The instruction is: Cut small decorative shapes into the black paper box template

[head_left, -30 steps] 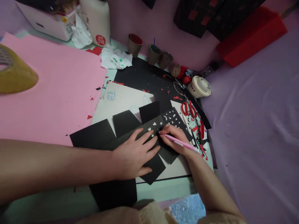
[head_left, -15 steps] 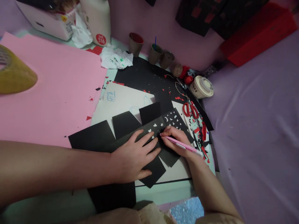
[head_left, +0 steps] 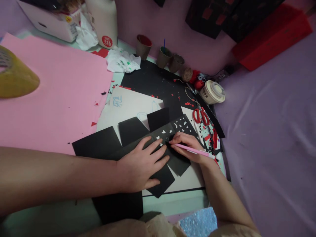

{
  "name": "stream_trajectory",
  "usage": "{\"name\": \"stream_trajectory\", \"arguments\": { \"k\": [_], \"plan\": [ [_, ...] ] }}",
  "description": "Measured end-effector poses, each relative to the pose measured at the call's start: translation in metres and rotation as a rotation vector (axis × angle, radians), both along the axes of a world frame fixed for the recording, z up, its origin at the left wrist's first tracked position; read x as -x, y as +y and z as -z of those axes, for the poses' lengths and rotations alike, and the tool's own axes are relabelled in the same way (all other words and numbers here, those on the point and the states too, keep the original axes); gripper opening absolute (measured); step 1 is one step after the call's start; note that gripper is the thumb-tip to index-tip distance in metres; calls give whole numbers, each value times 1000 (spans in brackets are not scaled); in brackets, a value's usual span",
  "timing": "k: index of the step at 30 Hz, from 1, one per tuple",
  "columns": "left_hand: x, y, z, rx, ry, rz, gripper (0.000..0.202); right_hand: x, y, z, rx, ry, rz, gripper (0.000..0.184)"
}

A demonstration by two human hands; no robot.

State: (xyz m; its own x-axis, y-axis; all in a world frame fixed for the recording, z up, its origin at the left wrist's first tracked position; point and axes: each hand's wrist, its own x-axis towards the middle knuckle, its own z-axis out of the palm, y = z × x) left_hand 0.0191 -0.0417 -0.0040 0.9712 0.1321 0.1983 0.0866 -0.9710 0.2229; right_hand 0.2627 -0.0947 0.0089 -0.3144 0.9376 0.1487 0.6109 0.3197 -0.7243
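Wrinkled beige cloth garment (head_left: 160, 226) is showing below | left hand (head_left: 142, 166), right hand (head_left: 189, 144) and both forearms (head_left: 61, 181) are going bare

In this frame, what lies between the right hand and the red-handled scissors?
The head view shows the end of a black card with small white shapes, then a slim white stick, between the right hand and the red-handled scissors.

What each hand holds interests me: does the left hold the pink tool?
No: the right hand holds the tool; the left hand rests on black paper.
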Motion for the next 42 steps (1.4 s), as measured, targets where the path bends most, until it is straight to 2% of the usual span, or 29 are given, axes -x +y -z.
{"name": "stream_trajectory", "arguments": {
  "k": [5,10,17,42],
  "plan": [
    [0,-1,0,24,19,-29,64,-2,1,-3,18,-5,-36,11],
    [0,3,-1,30,13,16,63,1,-4,2,-38,-5,-28,13],
    [1,3,1,57,14,8,62,1,-4,6,-83,34,-24,17],
    [0,5,-5,74,80,9,60,-5,-1,4,-34,93,-53,19]
  ]
}}
